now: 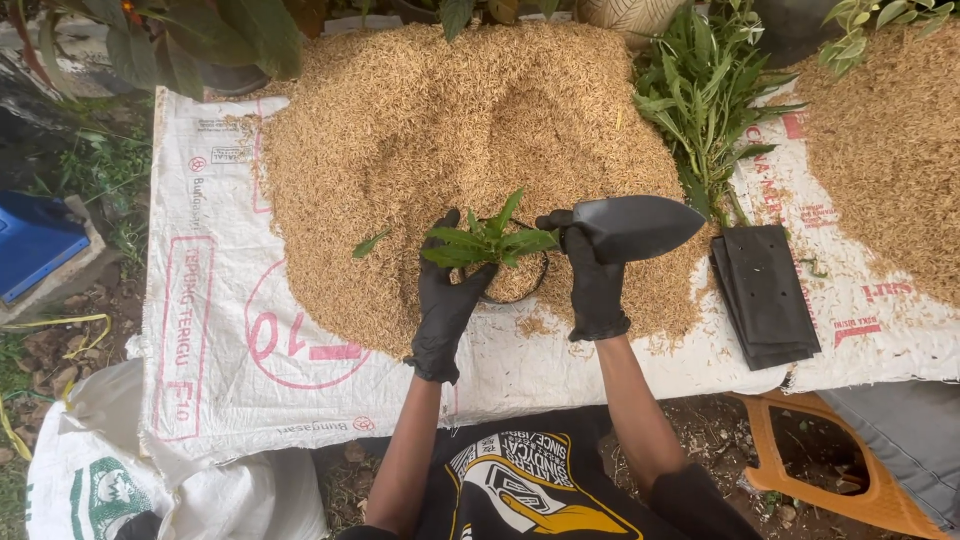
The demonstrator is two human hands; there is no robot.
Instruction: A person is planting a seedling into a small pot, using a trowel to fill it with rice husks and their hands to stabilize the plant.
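Gloves (445,300): black. Trowel (635,226): dark grey. Seedling (488,240): green. Rice husks (440,120): golden tan. Sack sheet (210,330): white with pink print.

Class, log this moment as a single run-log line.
left hand: steadies seedling in black pot | right hand: holds trowel | husk pile underneath

White printed sack sheet (230,340) spread under the work, second husk heap (890,150) at right, bundle of loose green cuttings (700,100), stack of flat black grow bags (765,295), blue box (35,240) at left, orange plastic chair (830,480), potted foliage (200,40) at top left.
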